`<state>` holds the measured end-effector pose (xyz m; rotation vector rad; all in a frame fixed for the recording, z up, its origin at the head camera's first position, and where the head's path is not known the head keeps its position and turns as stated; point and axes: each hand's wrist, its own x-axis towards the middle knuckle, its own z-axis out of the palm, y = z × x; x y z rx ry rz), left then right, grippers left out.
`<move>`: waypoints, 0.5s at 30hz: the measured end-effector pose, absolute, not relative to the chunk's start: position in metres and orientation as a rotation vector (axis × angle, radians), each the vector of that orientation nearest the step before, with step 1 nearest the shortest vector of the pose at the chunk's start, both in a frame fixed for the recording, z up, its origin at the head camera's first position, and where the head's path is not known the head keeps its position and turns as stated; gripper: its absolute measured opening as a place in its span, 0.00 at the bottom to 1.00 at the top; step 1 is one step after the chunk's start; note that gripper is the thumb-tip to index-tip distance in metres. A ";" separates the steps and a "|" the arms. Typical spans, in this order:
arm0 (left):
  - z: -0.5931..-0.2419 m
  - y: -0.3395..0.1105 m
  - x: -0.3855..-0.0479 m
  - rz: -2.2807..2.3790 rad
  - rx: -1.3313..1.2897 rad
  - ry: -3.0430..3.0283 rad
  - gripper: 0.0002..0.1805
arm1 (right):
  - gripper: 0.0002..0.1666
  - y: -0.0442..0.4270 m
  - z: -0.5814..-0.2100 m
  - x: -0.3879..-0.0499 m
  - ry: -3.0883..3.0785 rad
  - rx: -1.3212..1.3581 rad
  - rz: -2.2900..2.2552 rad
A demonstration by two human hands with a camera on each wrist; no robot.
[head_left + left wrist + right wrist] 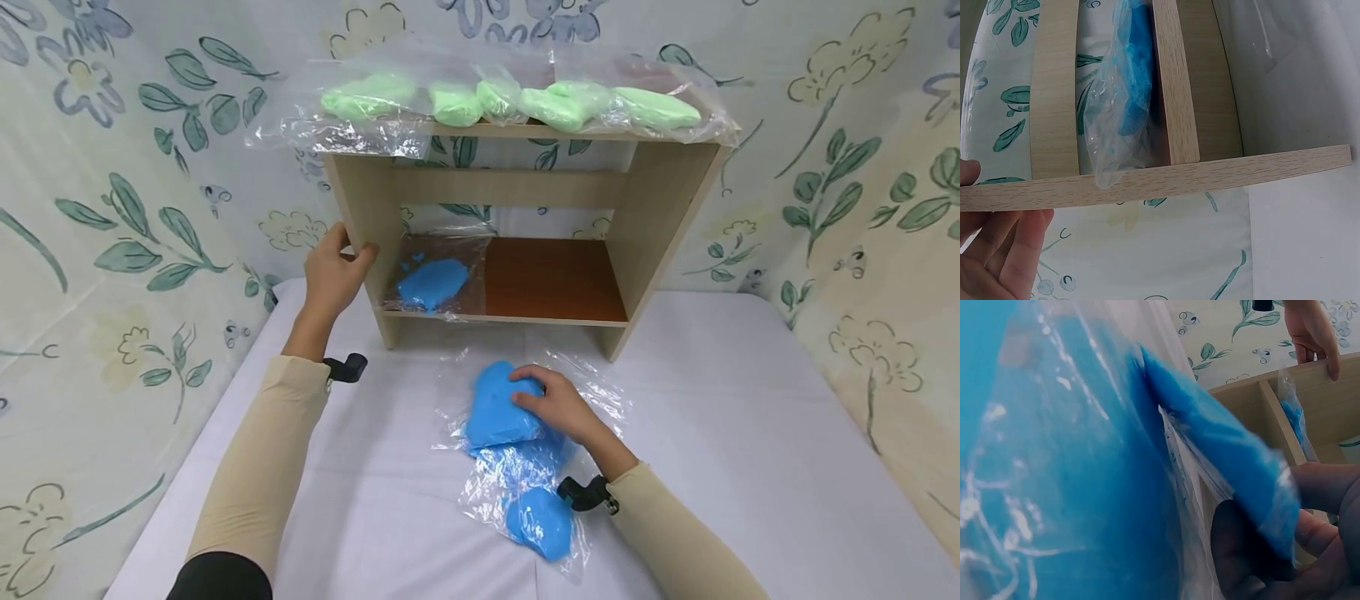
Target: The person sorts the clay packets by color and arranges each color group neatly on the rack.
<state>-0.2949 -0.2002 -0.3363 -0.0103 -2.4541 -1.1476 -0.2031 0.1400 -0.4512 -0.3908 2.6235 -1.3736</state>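
My left hand (333, 271) grips the left side panel (367, 221) of a small wooden shelf, thumb on one face and fingers on the other, as the left wrist view shows. My right hand (566, 407) pinches the top clear plastic bag of blue dough-like stuff (498, 408) on the table before the shelf. In the right wrist view the bag's blue edge (1229, 450) lies between thumb and fingers. More blue bags (540, 521) lie beneath it and toward me, overlapping. Another blue bag (433, 283) sits on the left of the shelf's lower board.
Several clear bags with light green lumps (566, 107) line the shelf's top, some plastic hanging over the front edge. The brown lower board (551, 279) shows bare on its right. A white cloth (750, 417) covers the table; floral fabric (847, 192) hangs behind and at the sides.
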 end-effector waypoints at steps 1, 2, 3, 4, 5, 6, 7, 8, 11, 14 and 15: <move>-0.336 -0.200 -0.295 -1.149 -0.010 -2.456 0.28 | 0.18 0.141 -0.451 -0.203 2.619 -0.401 -1.364; -0.337 -0.200 -0.295 -1.149 -0.009 -2.459 0.28 | 0.18 0.141 -0.450 -0.203 2.617 -0.408 -1.357; -0.337 -0.199 -0.295 -1.150 -0.011 -2.463 0.29 | 0.18 0.142 -0.450 -0.203 2.618 -0.412 -1.349; -0.337 -0.199 -0.295 -1.150 -0.010 -2.466 0.29 | 0.18 0.142 -0.449 -0.202 2.617 -0.410 -1.348; -0.337 -0.199 -0.295 -1.151 -0.012 -2.468 0.29 | 0.18 0.143 -0.449 -0.202 2.624 -0.414 -1.339; -0.338 -0.199 -0.295 -1.151 -0.012 -2.468 0.29 | 0.18 0.144 -0.448 -0.201 2.626 -0.416 -1.337; -0.338 -0.199 -0.295 -1.151 -0.014 -2.465 0.29 | 0.18 0.145 -0.447 -0.201 2.630 -0.423 -1.332; -0.338 -0.199 -0.295 -1.151 -0.017 -2.462 0.28 | 0.18 0.146 -0.446 -0.201 2.630 -0.426 -1.331; -0.338 -0.200 -0.295 -1.150 -0.023 -2.451 0.28 | 0.19 0.150 -0.442 -0.200 2.624 -0.458 -1.337; -0.337 -0.200 -0.295 -1.146 -0.032 -2.441 0.28 | 0.19 0.155 -0.439 -0.199 2.613 -0.478 -1.355; -0.337 -0.200 -0.295 -1.145 -0.034 -2.438 0.28 | 0.19 0.156 -0.439 -0.199 2.610 -0.490 -1.357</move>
